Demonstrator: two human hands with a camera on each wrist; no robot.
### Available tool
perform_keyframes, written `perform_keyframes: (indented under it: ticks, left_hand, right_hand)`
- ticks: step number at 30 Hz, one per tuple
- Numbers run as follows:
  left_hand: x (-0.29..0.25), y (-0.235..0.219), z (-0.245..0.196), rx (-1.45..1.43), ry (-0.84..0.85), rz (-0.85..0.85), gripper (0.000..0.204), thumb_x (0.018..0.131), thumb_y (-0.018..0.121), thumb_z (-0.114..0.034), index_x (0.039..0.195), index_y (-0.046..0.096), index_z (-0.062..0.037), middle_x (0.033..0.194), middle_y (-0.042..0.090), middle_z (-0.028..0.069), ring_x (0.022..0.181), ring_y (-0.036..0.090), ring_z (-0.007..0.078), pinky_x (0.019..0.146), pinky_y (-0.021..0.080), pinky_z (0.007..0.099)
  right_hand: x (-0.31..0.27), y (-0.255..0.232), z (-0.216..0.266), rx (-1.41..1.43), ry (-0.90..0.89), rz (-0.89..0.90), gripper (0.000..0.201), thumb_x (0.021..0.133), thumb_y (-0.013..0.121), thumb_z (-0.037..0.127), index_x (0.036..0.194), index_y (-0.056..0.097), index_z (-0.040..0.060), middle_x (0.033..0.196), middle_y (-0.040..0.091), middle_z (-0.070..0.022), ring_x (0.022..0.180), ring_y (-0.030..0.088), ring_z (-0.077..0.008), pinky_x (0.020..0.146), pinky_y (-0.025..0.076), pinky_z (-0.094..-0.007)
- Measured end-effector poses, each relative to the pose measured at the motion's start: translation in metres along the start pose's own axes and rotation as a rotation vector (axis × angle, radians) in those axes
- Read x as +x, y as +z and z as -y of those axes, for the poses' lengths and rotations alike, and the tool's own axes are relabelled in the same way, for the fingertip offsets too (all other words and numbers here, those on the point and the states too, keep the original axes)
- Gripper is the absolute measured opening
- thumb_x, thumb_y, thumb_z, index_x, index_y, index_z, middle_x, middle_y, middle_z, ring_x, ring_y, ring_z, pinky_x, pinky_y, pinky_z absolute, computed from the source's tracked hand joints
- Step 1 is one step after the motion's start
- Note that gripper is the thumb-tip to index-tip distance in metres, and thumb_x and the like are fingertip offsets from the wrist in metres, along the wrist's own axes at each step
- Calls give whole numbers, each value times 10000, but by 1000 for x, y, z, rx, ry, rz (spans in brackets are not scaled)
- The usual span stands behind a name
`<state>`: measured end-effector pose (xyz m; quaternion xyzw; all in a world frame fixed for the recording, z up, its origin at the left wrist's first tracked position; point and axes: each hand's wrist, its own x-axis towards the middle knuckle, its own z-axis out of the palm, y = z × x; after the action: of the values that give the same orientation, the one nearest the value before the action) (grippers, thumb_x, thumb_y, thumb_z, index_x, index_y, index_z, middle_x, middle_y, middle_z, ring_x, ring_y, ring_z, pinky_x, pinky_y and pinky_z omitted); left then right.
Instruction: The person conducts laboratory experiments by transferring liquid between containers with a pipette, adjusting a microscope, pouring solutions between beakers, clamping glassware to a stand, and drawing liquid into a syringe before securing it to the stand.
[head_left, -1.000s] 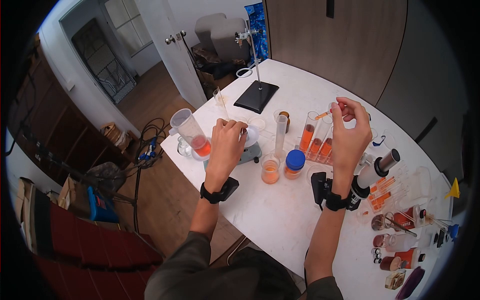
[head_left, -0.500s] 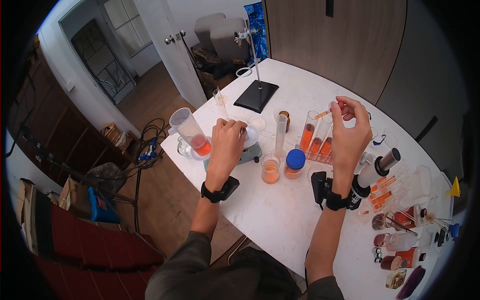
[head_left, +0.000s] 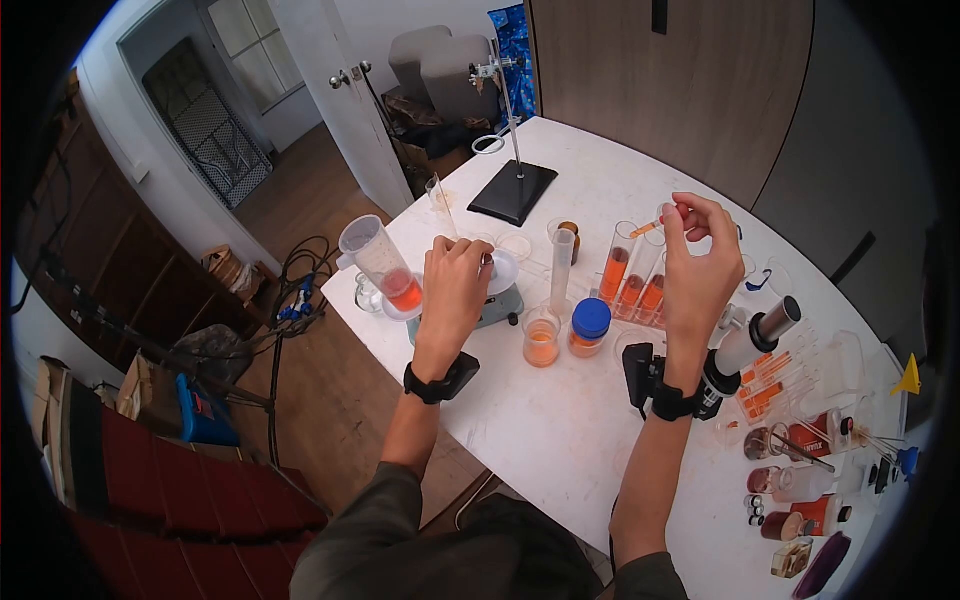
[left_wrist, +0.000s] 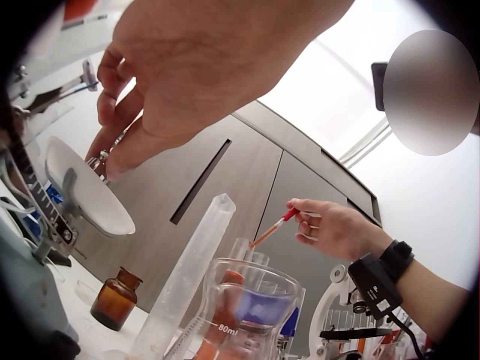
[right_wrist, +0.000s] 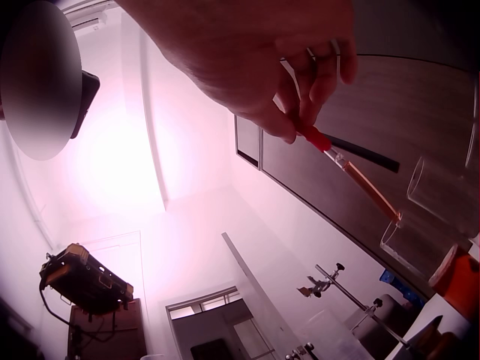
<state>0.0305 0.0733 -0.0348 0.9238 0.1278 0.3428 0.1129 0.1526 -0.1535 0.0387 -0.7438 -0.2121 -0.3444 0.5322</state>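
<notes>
Hardly anything has moved since the earlier frame — both hands hold nearly the same places. The left hand (head_left: 458, 285) pinches a small metal piece (left_wrist: 97, 160) by the white pan (left_wrist: 86, 191) of the balance (head_left: 500, 308); whether the piece touches the pan, I cannot tell. The right hand (head_left: 700, 265) grips the red bulb (right_wrist: 315, 138) of a dropper (right_wrist: 371, 189) — orange liquid inside, its tip at the mouth of a test tube (right_wrist: 420, 244). Between the hands, a tall cylinder (head_left: 562, 270), a beaker (head_left: 541, 345) and a blue-lidded jar (head_left: 590, 322) stand on the bench (head_left: 540, 430). Farther out are a measuring cup (head_left: 372, 250) with red liquid, a microscope (head_left: 745, 345) and a ring stand (head_left: 513, 195).
</notes>
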Motion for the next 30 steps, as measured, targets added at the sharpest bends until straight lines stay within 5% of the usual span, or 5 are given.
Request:
perform_keyframes:
  ticks: [9, 15, 30]
  left_hand:
    - [-6, -16, -26, -78, -15, -160, 286, 869, 686, -22, 1154, 698, -42, 1074, 695, 130, 1027, 594, 326, 913, 478, 413]
    - [-21, -19, -51, -501, 33, 64, 272, 908, 595, 37, 1154, 694, -27, 1032, 680, 132, 950, 619, 269, 851, 496, 376]
    - [-19, 10, -60, -563, 132, 214, 186, 927, 644, -69, 1096, 715, -37, 1087, 696, 114, 1042, 615, 288, 923, 489, 383]
  right_hand:
    - [0, 0, 0, 2, -14, -23, 129, 874, 747, 57, 1003, 736, 62, 837, 646, -20, 755, 548, -135, 717, 474, -301]
    - [-1, 1, 2, 7, -10, -32, 124, 879, 742, 56, 1003, 733, 58, 838, 645, -21, 756, 546, -136, 718, 474, -301]
    - [0, -2, 2, -11, 29, -35, 131, 891, 745, 83, 1022, 741, 67, 865, 674, -19, 789, 561, -133, 750, 486, -299]
